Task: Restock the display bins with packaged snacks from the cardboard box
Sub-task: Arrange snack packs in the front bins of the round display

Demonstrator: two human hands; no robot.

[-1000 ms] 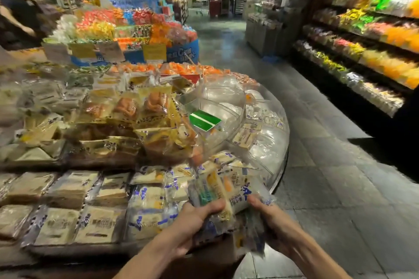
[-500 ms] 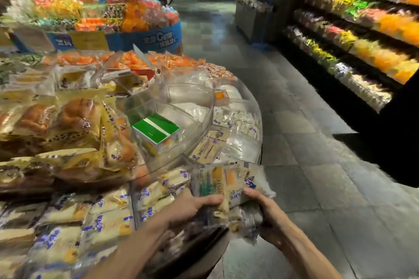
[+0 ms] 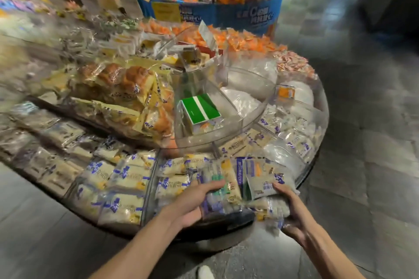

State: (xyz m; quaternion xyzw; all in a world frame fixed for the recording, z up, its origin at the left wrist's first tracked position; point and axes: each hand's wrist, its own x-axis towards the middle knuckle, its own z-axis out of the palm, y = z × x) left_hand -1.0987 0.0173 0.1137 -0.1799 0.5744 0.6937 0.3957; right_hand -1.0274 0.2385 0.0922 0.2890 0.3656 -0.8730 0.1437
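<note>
Curled from either side, left grip (image 3: 191, 201) and right grip (image 3: 292, 215) clamp a bundle of snack packets (image 3: 258, 176), clear wrappers printed blue over pale cakes, between them above the near display bin (image 3: 150, 195); beyond, a green box (image 3: 200, 108).

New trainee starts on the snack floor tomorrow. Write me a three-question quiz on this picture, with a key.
1. True or false: the left hand and the right hand both grip snack packets at the near edge of the round display.
2. What lies in the clear upper bin? A: a green-and-white box. B: a red bottle. C: loose oranges.
3. Fill in: the far packets heaped at the display's back edge are mostly ___ in colour.

Key: 1 true; 2 A; 3 orange.
</note>
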